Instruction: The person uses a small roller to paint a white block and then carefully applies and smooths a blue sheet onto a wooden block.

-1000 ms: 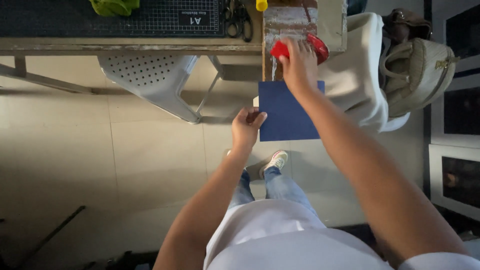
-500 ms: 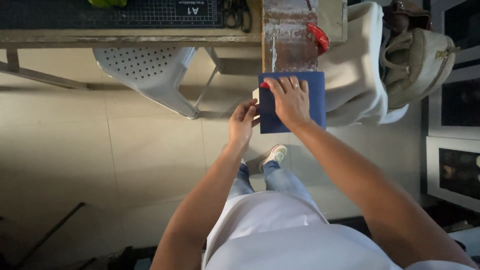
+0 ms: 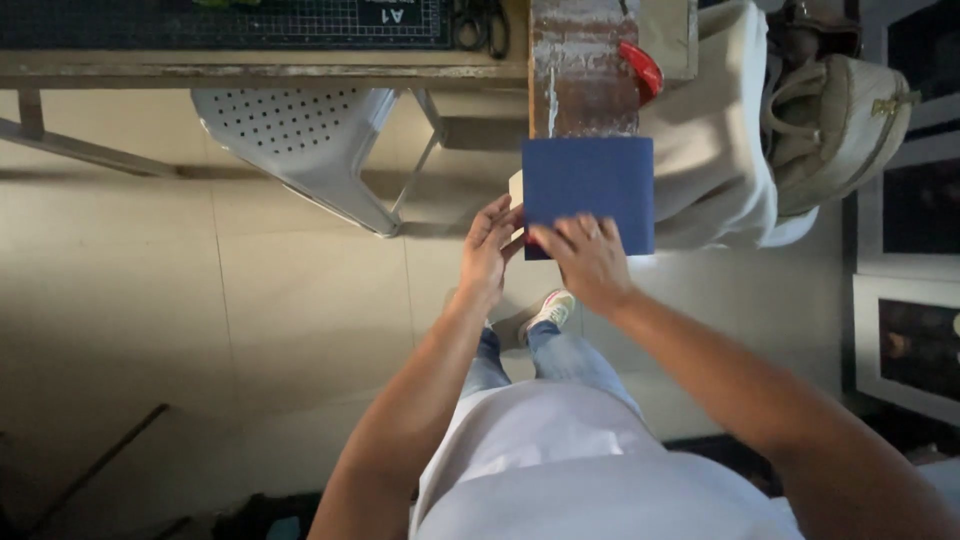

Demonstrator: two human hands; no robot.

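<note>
- Blue square sheet [image 3: 588,190], flat and matte, is held out in front of the body, just below the near edge of the desk [image 3: 250,68] and over the floor; nothing carries it but the hands.
- Right hand [image 3: 590,262]: fingers spread flat on the sheet's lower edge, pressing rather than pinching. A second ago this hand was up at the red object [image 3: 640,68] on the worn wooden board [image 3: 585,70]; it has since come down onto the sheet.
- Left hand [image 3: 487,250]: fingers together along the sheet's lower left corner, where a pale underside or second layer shows. Grip from below hidden; cannot tell if the thumb is clamped.
- Change noted: sheet sits slightly higher and squarer in view than before, now supported by both hands.
- Surroundings: scissors [image 3: 482,22] and a gridded cutting mat [image 3: 230,22] on the desk, white perforated chair [image 3: 300,135] beneath, beige bag [image 3: 845,120] at right.
</note>
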